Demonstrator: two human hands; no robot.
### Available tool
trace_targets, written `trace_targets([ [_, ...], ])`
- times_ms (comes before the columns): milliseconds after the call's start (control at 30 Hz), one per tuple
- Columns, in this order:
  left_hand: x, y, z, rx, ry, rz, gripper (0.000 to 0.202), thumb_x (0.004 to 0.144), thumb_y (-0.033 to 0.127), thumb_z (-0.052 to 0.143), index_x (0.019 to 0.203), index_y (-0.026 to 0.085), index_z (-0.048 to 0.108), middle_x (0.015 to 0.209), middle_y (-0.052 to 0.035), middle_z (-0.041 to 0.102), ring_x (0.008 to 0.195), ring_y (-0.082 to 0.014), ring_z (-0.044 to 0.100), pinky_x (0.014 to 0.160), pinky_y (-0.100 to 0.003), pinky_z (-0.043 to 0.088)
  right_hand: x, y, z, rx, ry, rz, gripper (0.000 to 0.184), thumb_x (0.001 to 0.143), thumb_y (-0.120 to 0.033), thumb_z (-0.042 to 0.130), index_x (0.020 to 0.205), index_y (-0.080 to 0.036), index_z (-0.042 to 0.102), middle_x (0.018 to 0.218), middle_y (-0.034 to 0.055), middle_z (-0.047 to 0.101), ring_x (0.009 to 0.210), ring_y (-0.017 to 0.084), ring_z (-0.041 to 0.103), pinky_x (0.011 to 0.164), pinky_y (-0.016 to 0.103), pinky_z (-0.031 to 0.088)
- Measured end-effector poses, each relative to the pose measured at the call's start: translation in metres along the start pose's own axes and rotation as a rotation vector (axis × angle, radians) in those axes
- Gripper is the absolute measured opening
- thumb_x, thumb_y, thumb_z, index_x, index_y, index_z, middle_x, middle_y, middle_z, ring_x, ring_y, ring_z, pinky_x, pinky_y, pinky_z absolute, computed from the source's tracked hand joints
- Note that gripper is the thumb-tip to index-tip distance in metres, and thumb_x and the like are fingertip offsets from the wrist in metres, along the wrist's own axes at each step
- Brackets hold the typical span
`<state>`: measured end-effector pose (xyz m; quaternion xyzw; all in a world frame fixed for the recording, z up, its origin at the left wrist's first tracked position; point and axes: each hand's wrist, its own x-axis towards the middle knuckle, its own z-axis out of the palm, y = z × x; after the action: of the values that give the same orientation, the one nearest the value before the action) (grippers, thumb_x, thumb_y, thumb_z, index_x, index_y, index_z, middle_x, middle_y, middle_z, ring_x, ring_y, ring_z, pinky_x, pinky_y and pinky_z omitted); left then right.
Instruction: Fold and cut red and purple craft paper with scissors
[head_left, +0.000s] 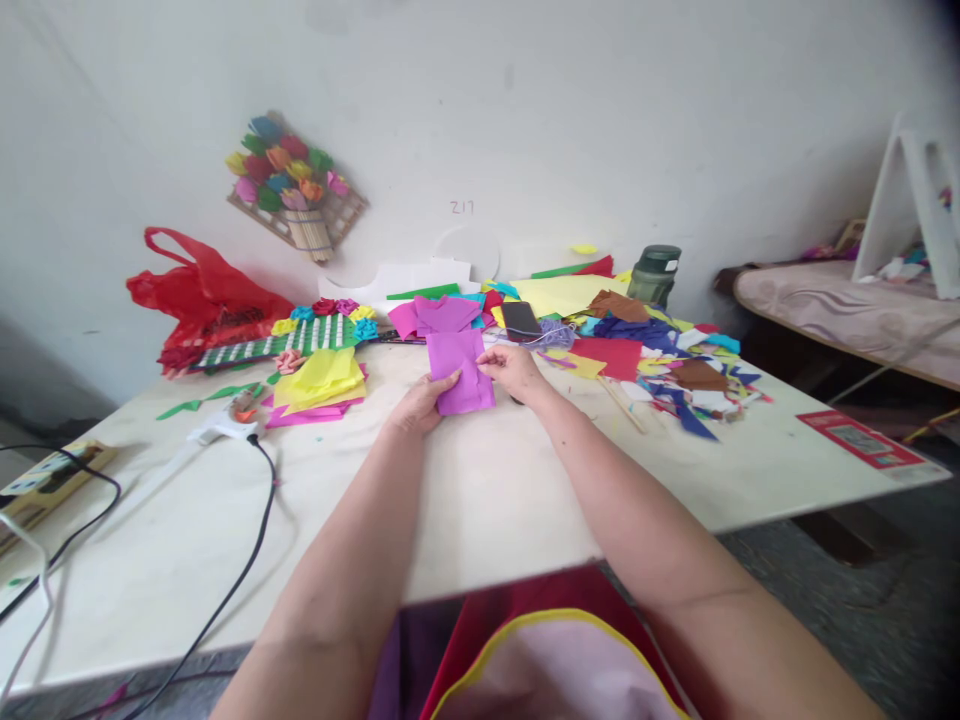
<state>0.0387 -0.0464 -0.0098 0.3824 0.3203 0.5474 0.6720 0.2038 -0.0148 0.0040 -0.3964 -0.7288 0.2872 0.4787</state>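
yellow-edged garment [555, 665] nearest; purple paper [466, 396] in left hand [424, 405], rectangular, creased.

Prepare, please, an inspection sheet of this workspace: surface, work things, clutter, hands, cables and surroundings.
Surface: white tabletop, with a red sticker at its right corner.
Job's things: purple sheet between the hands; yellow sheets over pink ones at left.
Clutter: mixed paper scraps at right; phone, green bottle and red plastic bag toward the back.
Hands: left hand holds the purple sheet, thumb on its face; right hand at its right edge, grip unclear.
Cables: black cable from a white tool; white cable at far left.
Surroundings: white wall with hanging paper flowers; cloth-covered table at right.
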Motion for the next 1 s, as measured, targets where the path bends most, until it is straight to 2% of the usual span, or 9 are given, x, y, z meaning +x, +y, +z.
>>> trace_targets([
  [367,-0.003,0.001,0.005,0.034,0.013,0.020,0.032,0.064,0.015,0.073,0.094,0.010,0.064,0.088,-0.0095,0.070,0.084,-0.0211,0.066,0.087,-0.036,0.049,0.003,0.005,0.001,0.044,0.048,-0.020,0.017,0.064,-0.008,0.057,0.075,-0.016,0.067,0.071,0.0009,0.066,0.066,0.013,0.060,0.068,0.028,0.048],
  [600,-0.003,0.001,0.004,0.042,0.003,0.015,0.033,0.064,0.014,0.072,0.096,0.011,0.064,0.091,-0.0096,0.070,0.086,-0.0218,0.065,0.087,-0.037,0.049,0.003,0.004,0.000,-0.033,0.055,-0.020,0.012,0.064,-0.011,0.060,0.074,-0.016,0.067,0.069,0.0011,0.065,0.063,0.013,0.057,0.065,0.027,0.046],
  [767,-0.003,0.001,0.004,0.070,0.006,0.015,0.035,0.064,0.015,0.072,0.097,0.011,0.064,0.094,-0.0108,0.069,0.089,-0.0226,0.065,0.089,-0.037,0.048,0.000,-0.003,-0.003,-0.115,0.053,0.003,0.006,0.064,-0.012,0.061,0.065,-0.016,0.065,0.062,-0.0008,0.062,0.059,0.012,0.054,0.062,0.025,0.043],
  [1000,-0.004,0.002,0.005,0.050,0.017,0.013,0.031,0.064,0.015,0.072,0.094,0.011,0.064,0.091,-0.0108,0.070,0.086,-0.0225,0.065,0.088,-0.037,0.049,0.000,-0.003,-0.009,-0.153,0.003,0.015,0.007,0.066,-0.013,0.060,0.060,-0.015,0.063,0.061,-0.0001,0.060,0.060,0.012,0.054,0.061,0.025,0.041],
])
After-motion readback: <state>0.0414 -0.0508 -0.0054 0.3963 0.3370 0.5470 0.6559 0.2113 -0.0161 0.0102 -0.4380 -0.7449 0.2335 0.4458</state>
